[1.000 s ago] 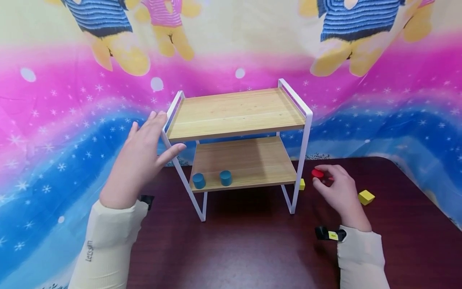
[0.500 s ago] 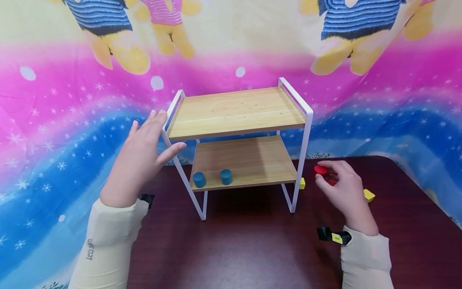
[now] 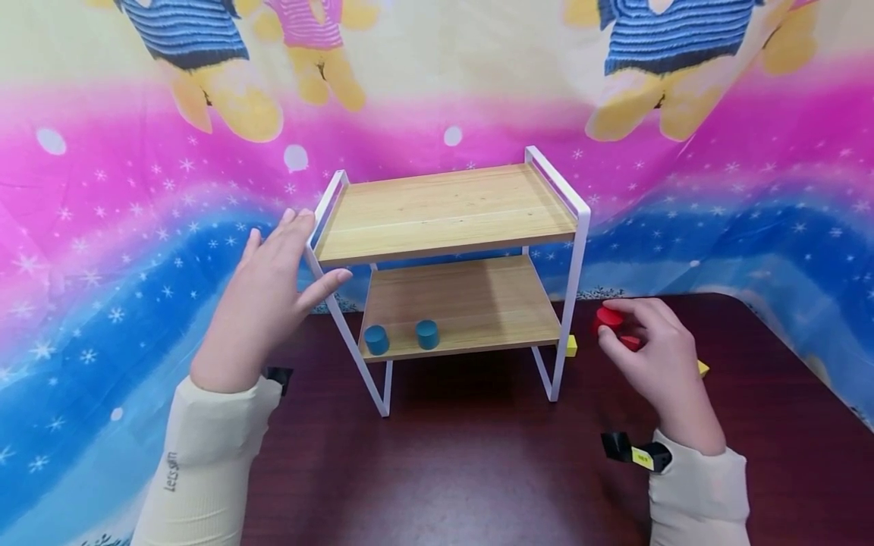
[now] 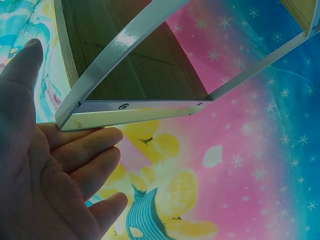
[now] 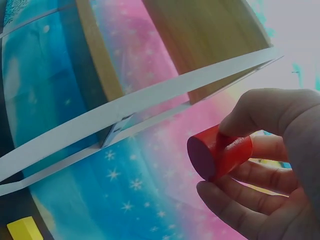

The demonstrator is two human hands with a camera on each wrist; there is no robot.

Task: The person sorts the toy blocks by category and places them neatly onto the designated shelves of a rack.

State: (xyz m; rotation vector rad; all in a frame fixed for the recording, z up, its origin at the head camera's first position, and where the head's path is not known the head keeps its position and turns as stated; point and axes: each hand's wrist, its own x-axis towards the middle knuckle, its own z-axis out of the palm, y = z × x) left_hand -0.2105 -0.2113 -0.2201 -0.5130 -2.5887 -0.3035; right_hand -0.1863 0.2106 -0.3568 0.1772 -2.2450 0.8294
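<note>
Thumb and fingers of my right hand (image 3: 658, 360) pinch a red cylinder (image 3: 608, 318), right of the shelf and over the table. The right wrist view shows the red cylinder (image 5: 202, 152) tilted, with its round end facing the shelf frame. Another bit of red (image 3: 630, 343) shows between the fingers in the head view. My left hand (image 3: 262, 296) stands with straight fingers and thumb spread at the upper left of the two-tier shelf (image 3: 444, 212). Its fingertips overlap the white metal frame (image 4: 125, 45) there. Two blue cylinders (image 3: 427, 334) stand upright near the lower board's front edge, towards the left.
A yellow block (image 3: 572, 346) lies beside the shelf's right front leg. Behind the right wrist, another yellow block (image 3: 702, 368) is mostly hidden. The dark wooden table (image 3: 464, 470) runs up to a patterned cloth backdrop (image 3: 751, 227).
My right hand has drifted right and slightly up with the red cylinder, covering more of the yellow block behind it. My left hand and the blue cylinders stay where they were.
</note>
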